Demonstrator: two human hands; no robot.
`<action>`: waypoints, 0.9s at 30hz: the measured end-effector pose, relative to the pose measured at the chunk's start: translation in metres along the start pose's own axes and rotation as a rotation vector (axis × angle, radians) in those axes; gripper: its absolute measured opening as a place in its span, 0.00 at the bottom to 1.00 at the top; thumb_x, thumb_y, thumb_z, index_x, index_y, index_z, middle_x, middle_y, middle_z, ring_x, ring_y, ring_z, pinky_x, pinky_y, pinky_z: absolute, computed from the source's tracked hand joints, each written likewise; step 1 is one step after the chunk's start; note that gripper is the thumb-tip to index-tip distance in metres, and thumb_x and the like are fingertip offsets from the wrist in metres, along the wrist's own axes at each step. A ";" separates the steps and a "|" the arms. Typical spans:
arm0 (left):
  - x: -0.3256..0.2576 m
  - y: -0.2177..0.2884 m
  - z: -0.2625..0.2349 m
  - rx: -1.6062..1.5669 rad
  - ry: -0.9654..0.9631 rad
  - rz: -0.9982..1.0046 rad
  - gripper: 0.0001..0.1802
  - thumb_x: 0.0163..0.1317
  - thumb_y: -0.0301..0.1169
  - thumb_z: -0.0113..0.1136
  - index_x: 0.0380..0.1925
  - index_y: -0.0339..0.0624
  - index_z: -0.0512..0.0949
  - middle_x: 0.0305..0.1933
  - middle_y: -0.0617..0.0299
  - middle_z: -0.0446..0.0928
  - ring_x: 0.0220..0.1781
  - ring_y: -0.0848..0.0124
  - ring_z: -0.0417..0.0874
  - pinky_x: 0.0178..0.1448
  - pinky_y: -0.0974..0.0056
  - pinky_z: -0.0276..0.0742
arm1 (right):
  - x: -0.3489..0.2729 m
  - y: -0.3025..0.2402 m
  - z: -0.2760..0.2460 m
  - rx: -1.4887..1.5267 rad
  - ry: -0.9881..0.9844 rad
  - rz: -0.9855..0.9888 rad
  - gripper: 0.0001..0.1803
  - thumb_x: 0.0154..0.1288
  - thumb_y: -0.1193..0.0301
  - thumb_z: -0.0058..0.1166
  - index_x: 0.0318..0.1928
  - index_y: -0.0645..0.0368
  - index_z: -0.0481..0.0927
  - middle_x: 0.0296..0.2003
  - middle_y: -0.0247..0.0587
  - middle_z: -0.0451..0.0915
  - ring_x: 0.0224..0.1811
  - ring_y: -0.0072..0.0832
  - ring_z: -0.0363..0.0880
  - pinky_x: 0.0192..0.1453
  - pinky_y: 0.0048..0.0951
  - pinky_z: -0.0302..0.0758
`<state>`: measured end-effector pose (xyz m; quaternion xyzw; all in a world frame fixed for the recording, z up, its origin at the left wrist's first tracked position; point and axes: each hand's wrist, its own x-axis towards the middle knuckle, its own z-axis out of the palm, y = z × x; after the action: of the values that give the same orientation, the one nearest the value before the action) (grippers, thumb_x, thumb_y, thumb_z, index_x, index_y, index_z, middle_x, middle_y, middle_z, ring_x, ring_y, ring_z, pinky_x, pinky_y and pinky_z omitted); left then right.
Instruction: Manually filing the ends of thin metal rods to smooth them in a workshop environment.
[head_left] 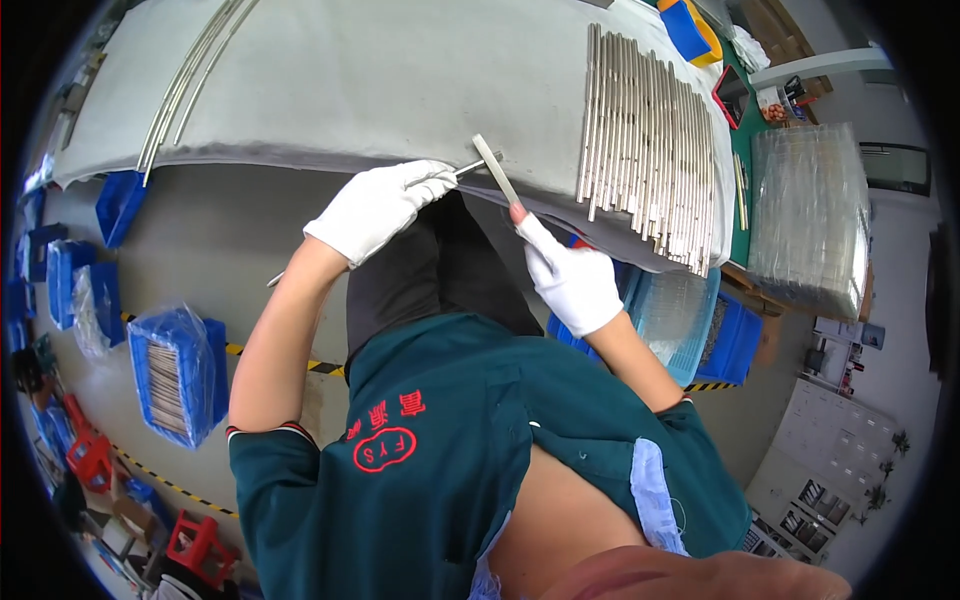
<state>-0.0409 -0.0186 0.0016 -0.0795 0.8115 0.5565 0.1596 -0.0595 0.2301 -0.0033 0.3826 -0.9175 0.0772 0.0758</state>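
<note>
- Grey felt covers the worktable (pixel 380 80), with a blue crate (pixel 178 372) on the floor below.
- Left hand (pixel 380 208), white-gloved, grips a thin metal rod (pixel 465 168) at the table edge.
- Right hand (pixel 572 280) pinches a flat pale file (pixel 496 170) crossing the rod's tip.
- Most of the rod is hidden by the glove.
- Finished rods (pixel 645 150) lie in a row just right; clear plastic sleeves (pixel 808 215) beyond.

**White gloves, silver metal, blue bins**

Both the left hand (pixel 385 205) and right hand (pixel 572 280) wear white gloves. The rod (pixel 468 167) and flat strip (pixel 496 169) they hold are silvery. Beyond the right hand lie silver rods (pixel 645 150) on a grey table cover (pixel 380 80). Left of the left hand sit blue bins (pixel 180 375).
</note>
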 end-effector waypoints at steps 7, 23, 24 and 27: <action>-0.003 0.016 -0.003 -0.049 -0.074 -0.212 0.17 0.64 0.37 0.50 0.48 0.41 0.76 0.45 0.57 0.80 0.46 0.64 0.79 0.51 0.67 0.72 | -0.016 -0.007 0.005 0.040 0.000 0.015 0.30 0.55 0.75 0.52 0.61 0.39 0.70 0.08 0.34 0.62 0.06 0.29 0.63 0.12 0.30 0.61; -0.003 0.008 -0.005 0.075 -0.030 -0.029 0.18 0.64 0.39 0.51 0.47 0.40 0.76 0.42 0.58 0.79 0.37 0.66 0.77 0.46 0.66 0.72 | 0.018 -0.003 0.004 0.084 0.036 -0.041 0.24 0.57 0.73 0.49 0.57 0.55 0.71 0.29 0.40 0.79 0.08 0.29 0.68 0.13 0.31 0.66; -0.002 -0.001 -0.005 0.083 0.018 0.104 0.18 0.63 0.40 0.51 0.47 0.40 0.76 0.38 0.59 0.80 0.31 0.70 0.74 0.43 0.67 0.72 | 0.019 0.004 0.005 0.091 0.079 -0.161 0.22 0.57 0.74 0.49 0.54 0.60 0.73 0.41 0.42 0.80 0.08 0.30 0.69 0.13 0.31 0.66; 0.001 0.007 -0.007 -0.047 -0.053 -0.094 0.17 0.64 0.38 0.51 0.47 0.41 0.76 0.32 0.63 0.77 0.26 0.75 0.70 0.35 0.70 0.69 | 0.001 0.004 0.004 0.059 0.053 -0.105 0.20 0.57 0.74 0.51 0.51 0.63 0.73 0.49 0.42 0.75 0.08 0.28 0.67 0.14 0.29 0.67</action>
<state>-0.0450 -0.0224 0.0094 -0.1065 0.7890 0.5693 0.2051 -0.0633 0.2315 -0.0077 0.4302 -0.8911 0.1105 0.0926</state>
